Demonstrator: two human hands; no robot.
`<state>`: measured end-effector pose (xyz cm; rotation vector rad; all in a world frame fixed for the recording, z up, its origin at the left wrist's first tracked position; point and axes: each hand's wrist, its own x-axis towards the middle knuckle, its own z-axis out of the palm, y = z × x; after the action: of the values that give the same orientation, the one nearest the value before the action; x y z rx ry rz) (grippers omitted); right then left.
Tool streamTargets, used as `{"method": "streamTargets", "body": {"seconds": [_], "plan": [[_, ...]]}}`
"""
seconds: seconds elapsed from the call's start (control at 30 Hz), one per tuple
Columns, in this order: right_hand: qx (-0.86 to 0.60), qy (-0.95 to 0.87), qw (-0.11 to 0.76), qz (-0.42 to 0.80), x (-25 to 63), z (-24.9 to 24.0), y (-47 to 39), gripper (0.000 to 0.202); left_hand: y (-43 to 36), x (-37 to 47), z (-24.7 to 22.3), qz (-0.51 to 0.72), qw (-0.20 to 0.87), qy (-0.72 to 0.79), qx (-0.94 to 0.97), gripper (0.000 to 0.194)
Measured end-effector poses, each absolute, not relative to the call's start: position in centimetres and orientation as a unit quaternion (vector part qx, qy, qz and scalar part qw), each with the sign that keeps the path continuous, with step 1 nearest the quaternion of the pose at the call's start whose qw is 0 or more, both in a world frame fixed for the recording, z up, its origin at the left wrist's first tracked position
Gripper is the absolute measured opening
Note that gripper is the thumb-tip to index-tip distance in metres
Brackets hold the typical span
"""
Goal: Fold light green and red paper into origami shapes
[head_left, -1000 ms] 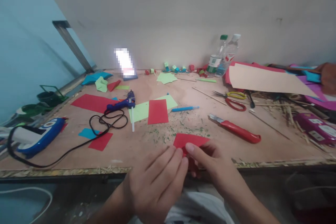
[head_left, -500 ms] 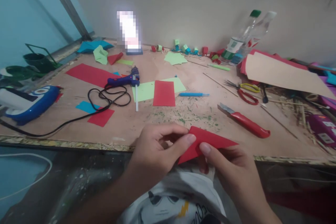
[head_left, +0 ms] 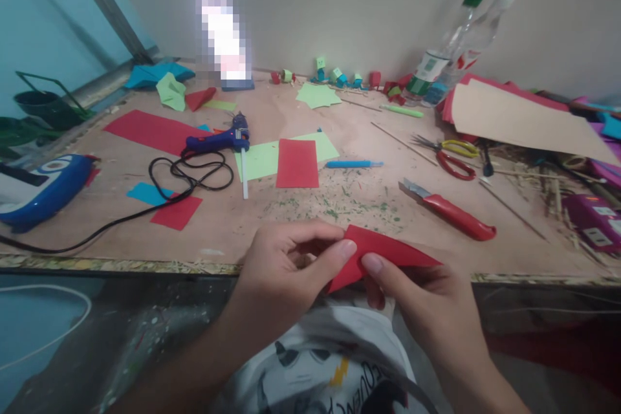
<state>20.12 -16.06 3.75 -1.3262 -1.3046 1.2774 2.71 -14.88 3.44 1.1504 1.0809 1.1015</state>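
A piece of red paper is held up at the table's front edge, between both hands. My left hand pinches its left part between thumb and fingers. With the thumb on top and fingers beneath, my right hand grips the middle and right part. The paper looks bent, and its underside is hidden. Beyond the hands, a red rectangle lies on a light green strip, with a blue pen-like tool to its right. A red-handled knife rests to the right of the hands.
A blue glue gun with a looped black cord lies at left. Scissors, thin sticks and a paper stack are at right. Two bottles and small paper figures stand along the wall.
The view has shifted, so the table items appear slightly higher and further left. The red paper's right part looks a little more bent; both hands keep their hold.
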Motion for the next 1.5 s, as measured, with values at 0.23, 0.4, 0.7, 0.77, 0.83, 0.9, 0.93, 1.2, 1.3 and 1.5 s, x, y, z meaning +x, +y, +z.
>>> {"method": "streamTargets", "body": {"seconds": [0.23,0.4,0.7,0.77,0.83,0.9,0.93,1.2,1.3,1.5], "plan": [[-0.522,-0.527,0.423,0.521,20.4,3.9,-15.8,0.036,-14.4,2.5,3.6,0.493,0.478,0.456,0.567,0.019],[-0.475,-0.486,0.44,0.587,19.3,4.0,-15.8,0.025,-14.5,3.6,3.2,0.552,0.458,0.441,0.539,0.021],[-0.45,-0.468,0.447,0.615,19.0,3.4,-16.3,0.037,-14.2,5.0,2.7,0.605,0.491,0.442,0.445,0.022],[-0.443,-0.469,0.441,0.624,19.3,3.3,-16.2,0.035,-14.0,5.1,2.8,0.605,0.503,0.44,0.433,0.023],[-0.442,-0.465,0.439,0.629,19.4,3.3,-16.0,0.035,-13.9,5.2,2.9,0.605,0.503,0.441,0.432,0.024],[-0.447,-0.457,0.442,0.63,19.3,3.3,-15.9,0.034,-13.8,5.3,3.0,0.611,0.499,0.441,0.429,0.024],[-0.451,-0.453,0.443,0.628,19.3,3.4,-15.8,0.034,-13.7,5.4,3.0,0.615,0.499,0.439,0.424,0.023],[-0.481,-0.451,0.44,0.61,19.2,3.2,-15.7,0.03,-13.7,5.8,2.6,0.608,0.518,0.442,0.409,0.025],[-0.482,-0.447,0.448,0.606,19.3,3.3,-15.6,0.029,-13.5,5.7,2.6,0.611,0.522,0.438,0.403,0.024],[-0.488,-0.452,0.45,0.596,19.2,3.4,-15.4,0.033,-13.1,5.6,2.8,0.613,0.494,0.452,0.42,0.026]]}}
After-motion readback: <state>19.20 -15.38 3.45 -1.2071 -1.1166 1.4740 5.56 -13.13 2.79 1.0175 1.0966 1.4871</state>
